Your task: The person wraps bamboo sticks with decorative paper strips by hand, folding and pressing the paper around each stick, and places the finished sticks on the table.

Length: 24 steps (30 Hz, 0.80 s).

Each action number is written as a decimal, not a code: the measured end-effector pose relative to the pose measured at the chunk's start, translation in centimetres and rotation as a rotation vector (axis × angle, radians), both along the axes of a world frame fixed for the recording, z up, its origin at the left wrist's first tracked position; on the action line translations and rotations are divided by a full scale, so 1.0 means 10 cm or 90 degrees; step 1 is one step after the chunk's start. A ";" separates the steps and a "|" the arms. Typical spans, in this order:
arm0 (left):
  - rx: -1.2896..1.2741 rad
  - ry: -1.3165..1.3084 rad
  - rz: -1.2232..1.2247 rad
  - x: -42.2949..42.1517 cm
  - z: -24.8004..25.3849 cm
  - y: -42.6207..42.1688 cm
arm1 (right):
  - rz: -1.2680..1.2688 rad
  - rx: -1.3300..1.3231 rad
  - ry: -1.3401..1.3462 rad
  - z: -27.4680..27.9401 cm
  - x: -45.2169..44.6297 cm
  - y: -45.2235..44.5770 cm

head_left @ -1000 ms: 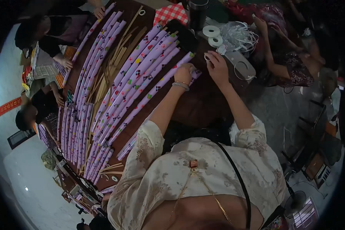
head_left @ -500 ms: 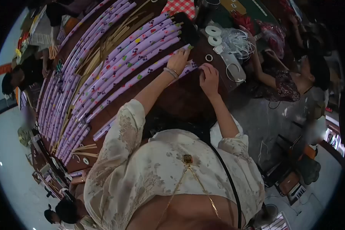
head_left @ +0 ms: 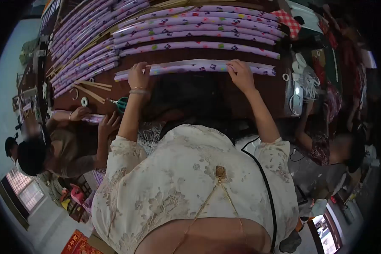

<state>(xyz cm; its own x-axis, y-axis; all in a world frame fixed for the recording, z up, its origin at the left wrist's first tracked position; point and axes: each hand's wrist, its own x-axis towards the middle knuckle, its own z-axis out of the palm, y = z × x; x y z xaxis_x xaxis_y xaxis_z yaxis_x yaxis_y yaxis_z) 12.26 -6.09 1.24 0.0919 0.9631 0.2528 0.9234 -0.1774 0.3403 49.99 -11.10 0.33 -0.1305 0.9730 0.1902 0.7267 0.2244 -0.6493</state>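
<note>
A light-purple printed roll [head_left: 194, 67] lies across the table in front of me, with a pale loose edge along its top. At its left end, my left hand [head_left: 139, 77] has its fingers closed on the roll's edge. Toward the right end, my right hand [head_left: 242, 76] pinches the same edge between thumb and fingers. Just beyond lies another purple roll [head_left: 199, 46], parallel to this one and apart from it. Whether anything small sits under my fingertips is hidden.
Several more purple rolls [head_left: 190, 27] fill the far side. Wooden strips [head_left: 91, 91], a white tape ring [head_left: 84, 101] and green-handled scissors [head_left: 122, 103] lie left. Tape rolls [head_left: 299, 62] and a clear plastic case [head_left: 296, 99] are right. A person's hands [head_left: 109, 123] work at left; another person sits right.
My view has turned, so the rolls now lie sideways. Both hands were close together at the roll's right end; my left hand has moved to its left end, and they are spread apart.
</note>
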 end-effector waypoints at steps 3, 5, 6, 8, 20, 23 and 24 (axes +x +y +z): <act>-0.090 -0.028 0.011 -0.32 -0.11 0.05 | 0.034 -0.027 0.022 -0.13 -0.45 0.20; -0.093 -0.030 0.002 -0.45 -0.28 0.16 | 0.040 -0.030 -0.001 -0.14 -0.70 0.26; -0.094 -0.024 -0.009 -0.46 -0.28 0.21 | 0.003 0.011 0.002 -0.12 -0.82 0.28; -0.082 -0.031 -0.040 -0.48 -0.26 0.26 | -0.109 0.068 0.033 -0.13 -0.89 0.30; -0.161 -0.093 -0.263 -0.40 -0.41 0.46 | 0.059 -0.192 -0.122 -0.13 -0.14 0.45; -0.152 -0.130 -0.272 -0.42 -0.48 0.50 | 0.056 -0.254 -0.038 -0.15 -0.14 0.55; -0.129 -0.161 -0.286 -0.42 -0.49 0.50 | 0.035 -0.292 0.029 -0.16 -0.13 0.55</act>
